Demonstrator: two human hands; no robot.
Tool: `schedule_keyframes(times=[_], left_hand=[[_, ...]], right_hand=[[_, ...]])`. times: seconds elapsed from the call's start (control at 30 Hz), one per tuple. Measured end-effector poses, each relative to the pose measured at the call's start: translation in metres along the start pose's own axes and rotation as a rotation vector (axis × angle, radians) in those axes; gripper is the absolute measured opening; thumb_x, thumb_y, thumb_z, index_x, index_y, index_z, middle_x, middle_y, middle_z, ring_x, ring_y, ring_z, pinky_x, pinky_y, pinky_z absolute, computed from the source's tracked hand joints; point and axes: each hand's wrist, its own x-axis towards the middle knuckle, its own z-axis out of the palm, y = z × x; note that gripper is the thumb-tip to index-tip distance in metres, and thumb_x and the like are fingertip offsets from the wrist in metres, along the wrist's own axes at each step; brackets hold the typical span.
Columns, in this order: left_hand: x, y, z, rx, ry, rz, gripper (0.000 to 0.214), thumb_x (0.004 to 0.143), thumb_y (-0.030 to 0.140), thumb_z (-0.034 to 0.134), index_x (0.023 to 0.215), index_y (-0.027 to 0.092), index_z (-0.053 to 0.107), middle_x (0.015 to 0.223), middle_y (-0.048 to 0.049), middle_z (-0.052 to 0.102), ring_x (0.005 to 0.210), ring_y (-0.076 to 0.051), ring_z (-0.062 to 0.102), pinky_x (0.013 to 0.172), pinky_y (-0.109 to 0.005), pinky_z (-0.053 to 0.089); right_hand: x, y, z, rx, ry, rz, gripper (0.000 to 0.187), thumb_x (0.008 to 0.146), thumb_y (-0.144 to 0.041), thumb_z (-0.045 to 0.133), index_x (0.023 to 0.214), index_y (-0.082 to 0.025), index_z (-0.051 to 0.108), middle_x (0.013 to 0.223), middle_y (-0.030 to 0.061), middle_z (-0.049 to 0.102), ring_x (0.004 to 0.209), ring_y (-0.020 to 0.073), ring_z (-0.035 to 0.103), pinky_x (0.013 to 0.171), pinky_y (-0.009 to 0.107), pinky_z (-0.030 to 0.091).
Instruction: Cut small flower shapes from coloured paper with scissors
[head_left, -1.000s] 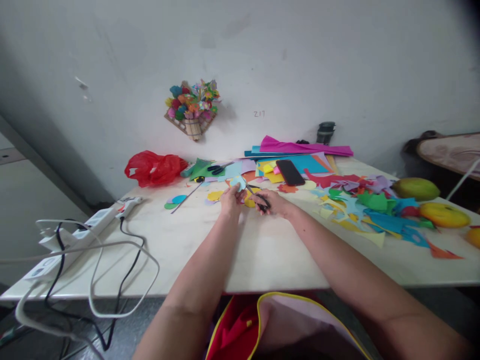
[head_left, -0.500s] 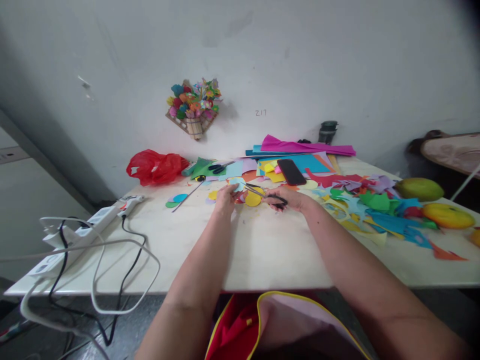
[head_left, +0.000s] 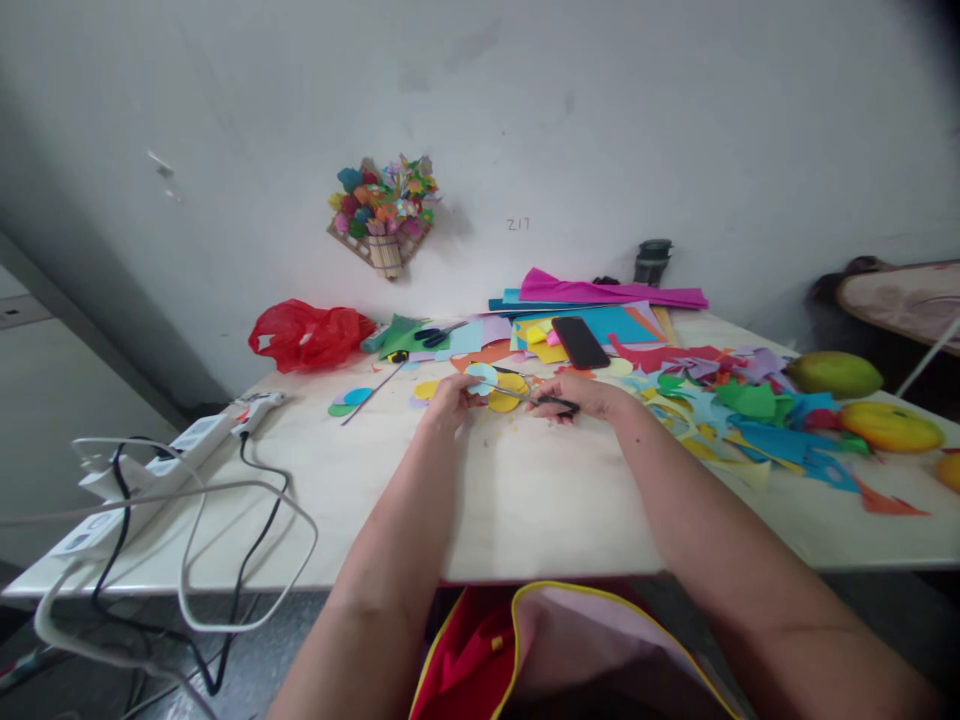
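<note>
My left hand [head_left: 452, 399] pinches a small light-blue paper circle [head_left: 481, 376] by its lower left side, just above the table. My right hand [head_left: 568, 397] is wrapped round the black handles of a pair of scissors [head_left: 553, 403]. Their metal blades point left and reach the circle's lower edge; whether they cut into it I cannot make out. Under and behind the blades lie yellow paper circles [head_left: 507, 392]. Left of my left hand is another yellow circle [head_left: 427, 389]. A blue circle [head_left: 358, 396] rests overlapping a green one further left.
A black phone [head_left: 581, 343] lies on coloured sheets at the back. Paper scraps [head_left: 757, 400] and mangoes [head_left: 892, 427] cover the right side. At left are a power strip [head_left: 154, 490] with loose cables and a red plastic bag [head_left: 307, 336]. A second pair of scissors [head_left: 433, 337] lies behind.
The light-blue circle has turned in my left hand and shows more of its face. The scissor blades have swung from pointing up-left to lying flatter along its lower edge.
</note>
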Motion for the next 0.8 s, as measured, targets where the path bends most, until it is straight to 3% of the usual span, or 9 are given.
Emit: schedule_keyframes(times=[0.2, 0.43, 0.8], left_hand=[[-0.0026, 0.0007, -0.0017, 0.027, -0.046, -0.042, 0.012, 0.063, 0.005, 0.060, 0.070, 0.013, 0.065, 0.064, -0.0044, 0.066, 0.054, -0.014, 0.060, 0.055, -0.026, 0.053], [-0.0052, 0.0034, -0.0007, -0.028, -0.016, -0.096, 0.013, 0.065, 0.000, 0.062, 0.070, 0.012, 0.064, 0.069, -0.0063, 0.068, 0.054, -0.015, 0.061, 0.056, -0.027, 0.052], [-0.0095, 0.0041, 0.0048, 0.055, -0.037, -0.103, 0.013, 0.064, -0.001, 0.062, 0.062, 0.012, 0.063, 0.061, -0.0048, 0.066, 0.051, -0.014, 0.059, 0.052, -0.026, 0.051]], right_hand=[[0.0010, 0.0026, -0.0030, -0.011, -0.017, 0.002, 0.040, 0.064, -0.038, 0.082, 0.093, -0.012, 0.072, 0.053, -0.0026, 0.059, 0.042, 0.0060, 0.047, 0.041, 0.018, 0.036], [-0.0021, 0.0005, -0.0043, -0.065, -0.046, -0.003, 0.037, 0.065, -0.038, 0.080, 0.091, -0.013, 0.073, 0.053, -0.0035, 0.058, 0.042, 0.0060, 0.047, 0.042, 0.018, 0.035], [-0.0006, -0.0038, -0.0011, -0.065, -0.048, 0.024, 0.033, 0.062, -0.036, 0.081, 0.083, -0.012, 0.073, 0.052, -0.0020, 0.059, 0.042, 0.0071, 0.049, 0.041, 0.019, 0.036]])
